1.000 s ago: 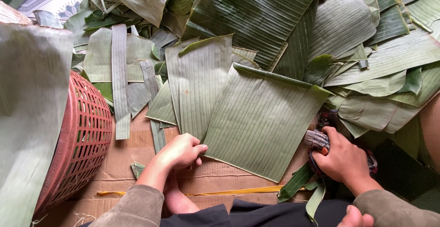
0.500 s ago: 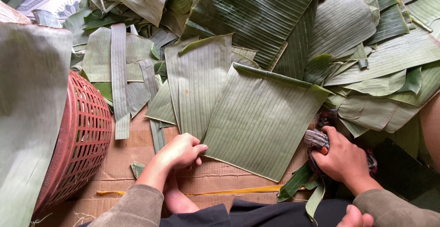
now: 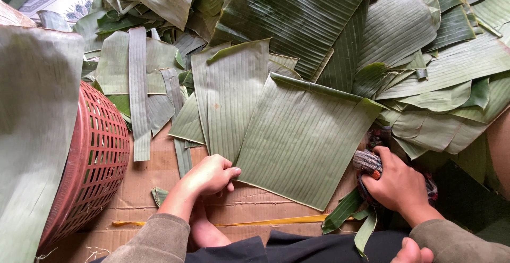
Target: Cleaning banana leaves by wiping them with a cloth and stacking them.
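The left hand (image 3: pixel 210 175) is curled, its grip pinching the near corner of a squared leaf (image 3: pixel 303 138) that lies flat on cardboard (image 3: pixel 159 162). The right hand (image 3: pixel 398 183) is closed around a striped cloth (image 3: pixel 367 162) just beside the leaf's right edge. Wiping would go best along the ribs, with the corner pinned. Nothing has visibly moved since the earlier frames.

Left hand (image 3: pixel 210 175): loosely curled, knuckles up, fingertips pointing right, forearm reaching in from near edge, grey-brown sleeve at wrist. Right hand (image 3: pixel 396 183): fingers closed in a fist-like grip, back of hand up, forearm entering from near right.
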